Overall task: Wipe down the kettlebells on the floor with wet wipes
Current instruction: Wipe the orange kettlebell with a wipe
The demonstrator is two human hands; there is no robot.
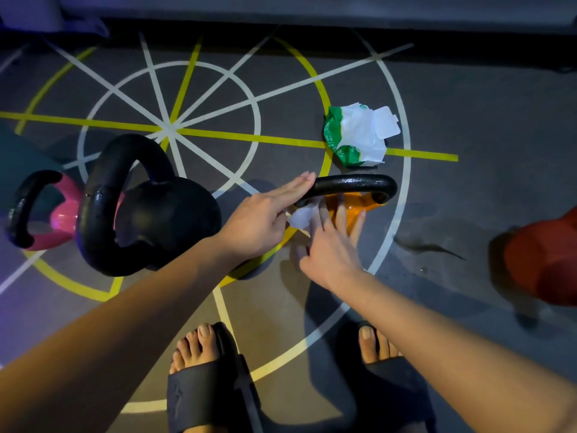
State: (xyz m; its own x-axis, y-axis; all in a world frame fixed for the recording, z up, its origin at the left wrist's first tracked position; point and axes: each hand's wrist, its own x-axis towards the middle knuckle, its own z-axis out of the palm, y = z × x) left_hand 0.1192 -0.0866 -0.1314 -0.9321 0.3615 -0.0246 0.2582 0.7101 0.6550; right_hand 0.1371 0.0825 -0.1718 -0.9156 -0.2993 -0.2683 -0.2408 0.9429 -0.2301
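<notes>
An orange kettlebell (354,210) with a black handle (352,185) stands on the floor in the middle. My left hand (265,214) lies with straight fingers over the handle's left end. A crumpled white wet wipe (300,216) sits just below that end, between both hands. My right hand (331,245) reaches from below, its spread straight fingers on the wipe and the orange body. A large black kettlebell (150,210) lies to the left, a pink one (46,214) with a black handle beyond it. The wet wipes pack (356,135), green and white, lies open behind the orange kettlebell.
The grey floor (468,198) carries white and yellow lines. A red object (543,260) sits at the right edge. My feet in dark slides (206,392) stand at the bottom. A dark wall base (312,32) runs along the top.
</notes>
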